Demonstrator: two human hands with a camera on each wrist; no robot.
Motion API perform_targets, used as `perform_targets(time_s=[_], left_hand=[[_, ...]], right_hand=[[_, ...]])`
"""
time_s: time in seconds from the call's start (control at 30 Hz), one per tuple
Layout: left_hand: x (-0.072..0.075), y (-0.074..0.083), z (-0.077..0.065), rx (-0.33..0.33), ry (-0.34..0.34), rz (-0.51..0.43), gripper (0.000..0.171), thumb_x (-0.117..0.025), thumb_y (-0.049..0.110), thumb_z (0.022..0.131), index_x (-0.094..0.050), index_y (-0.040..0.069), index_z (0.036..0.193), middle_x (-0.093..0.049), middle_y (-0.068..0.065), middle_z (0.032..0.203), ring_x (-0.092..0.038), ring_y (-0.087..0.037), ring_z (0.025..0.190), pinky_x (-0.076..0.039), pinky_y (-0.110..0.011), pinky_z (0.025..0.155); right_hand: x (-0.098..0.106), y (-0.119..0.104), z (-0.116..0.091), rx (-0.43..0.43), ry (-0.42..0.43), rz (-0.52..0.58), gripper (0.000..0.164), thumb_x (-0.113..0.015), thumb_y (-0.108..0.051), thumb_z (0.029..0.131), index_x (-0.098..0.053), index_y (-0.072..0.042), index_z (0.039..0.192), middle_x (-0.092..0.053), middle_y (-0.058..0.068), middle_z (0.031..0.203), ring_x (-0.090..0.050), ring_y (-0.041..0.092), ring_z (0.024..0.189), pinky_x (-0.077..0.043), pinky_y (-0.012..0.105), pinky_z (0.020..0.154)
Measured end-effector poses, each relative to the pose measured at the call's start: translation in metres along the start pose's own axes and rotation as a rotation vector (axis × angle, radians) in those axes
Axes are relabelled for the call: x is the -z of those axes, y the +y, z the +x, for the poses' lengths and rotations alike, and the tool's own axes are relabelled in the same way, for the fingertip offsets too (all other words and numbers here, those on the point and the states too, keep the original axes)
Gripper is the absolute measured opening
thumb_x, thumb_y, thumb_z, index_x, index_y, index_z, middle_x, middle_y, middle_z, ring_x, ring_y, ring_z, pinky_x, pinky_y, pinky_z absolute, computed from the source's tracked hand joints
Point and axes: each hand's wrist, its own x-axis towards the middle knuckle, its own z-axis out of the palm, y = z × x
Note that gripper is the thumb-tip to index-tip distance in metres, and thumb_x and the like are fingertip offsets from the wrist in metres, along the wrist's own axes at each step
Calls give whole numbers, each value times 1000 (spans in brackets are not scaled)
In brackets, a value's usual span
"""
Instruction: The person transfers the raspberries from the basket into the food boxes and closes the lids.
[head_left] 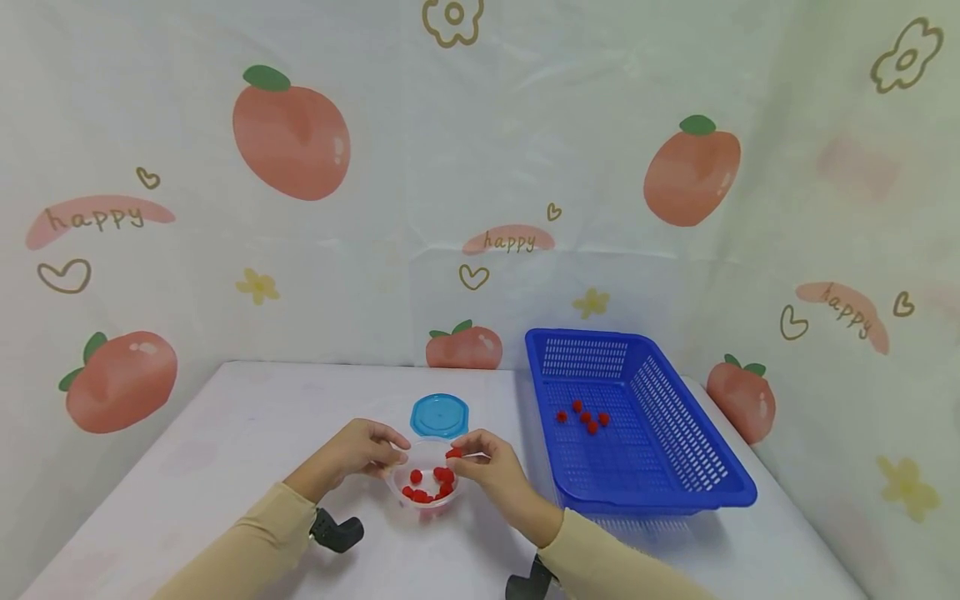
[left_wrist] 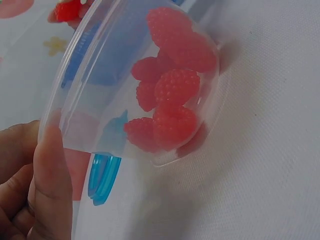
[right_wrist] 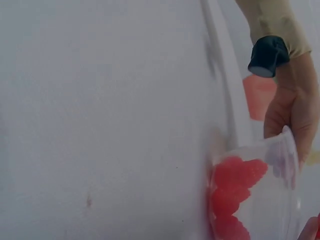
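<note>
A clear plastic tub with several red raspberries at its bottom stands on the white table. My left hand pinches the tub's rim on its left side, thumb and fingers on either side of the wall. Over the right part of the rim, my right hand pinches one raspberry between thumb and fingertips. In the right wrist view only a bit of that hand shows at the lower right corner. Just behind the tub lies a blue lid.
A large blue plastic basket with slotted walls stands to the right, several raspberries on its floor. White cloth with printed fruit hangs behind and at the right of the table. Black wrist devices sit under both forearms.
</note>
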Motion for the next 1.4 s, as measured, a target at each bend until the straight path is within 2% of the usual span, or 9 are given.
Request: perform_targets(time_s=[0.3,0.5,0.7,1.4], left_hand=[[0,-1,0,-1,-1,-11,20,-74,12,84,-71,3,102,-62,-7,75,-57,-17,60,-56,-26,61],[0,-2,0,-5,-2,-22,21,-73,13,85,-71,3,103,-62,-7,76,-57,-17,61,-56,-26,62],[2,-4,-2,-28,-46,-80,24,-73,12,85,-69,-1,105,-61,-6,76,-57,-16,61,-55,-25,61],[2,-9,1,-35,-53,-113,25,-72,13,86,-69,-1,107,-61,-6,78,-58,-15,61,-55,-23,63]], right_hand=[[-2,3,5,-2,12,-25,28,-74,-12,85,-63,2,107,-64,6,95,-64,12,81,-54,24,78],[-4,3,6,-7,11,-31,28,-73,-9,84,-63,3,107,-64,5,93,-62,11,79,-55,23,78],[-4,0,6,-11,-3,-13,27,-74,-8,83,-63,3,105,-66,6,93,-62,11,79,-54,20,77],[-2,2,6,-18,-9,-41,31,-76,-10,82,-64,4,107,-64,3,90,-59,13,78,-52,21,74]])
